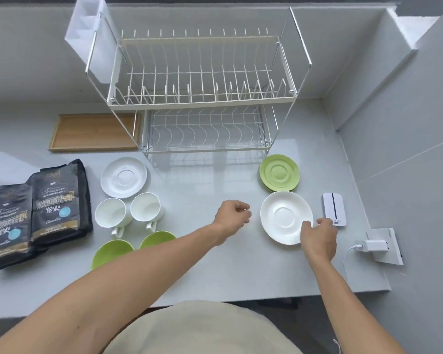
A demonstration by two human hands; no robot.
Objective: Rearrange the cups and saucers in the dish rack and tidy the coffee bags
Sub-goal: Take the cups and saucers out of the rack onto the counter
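While my right hand [319, 235] works the near rim of the white saucer [284, 217], status as follows:

right hand: fingers curled over the saucer's near-right edge, thumb side toward the rim; looks like a pinch on the lip, saucer not clearly off the counter [215, 272] yet.
left hand [232, 215]: hovers just left of that saucer, fingers loosely curled, holding nothing.
white saucer: glazed ceramic, so stiff, smooth, probably slick and chip-prone. Thin rim is the only real grab point when it lies flat; I judge a thumb-over, fingers-under pinch at the edge best, then tilt it up.
green saucers [279, 172]: stacked just behind the white one, near the rack's right foot. Same handling; lift one at a time so they don't clack.
second white saucer [123, 177]: left of the rack front, flat on the counter.
white cups [128, 213]: two, side by side, handles toward me. Light, rigid; take by handle or across the mouth.
green cups [132, 247]: two at the near edge, partly hidden by my left forearm.
dish rack [202, 98]: two wire tiers, both bare. Narrow slots on top, so saucers go in on edge; misaligning risks a chip.
coffee bags [33, 215]: black pouches overlapping at far left. Soft, saggy, likely heavyish; grip the body, not the top seal.
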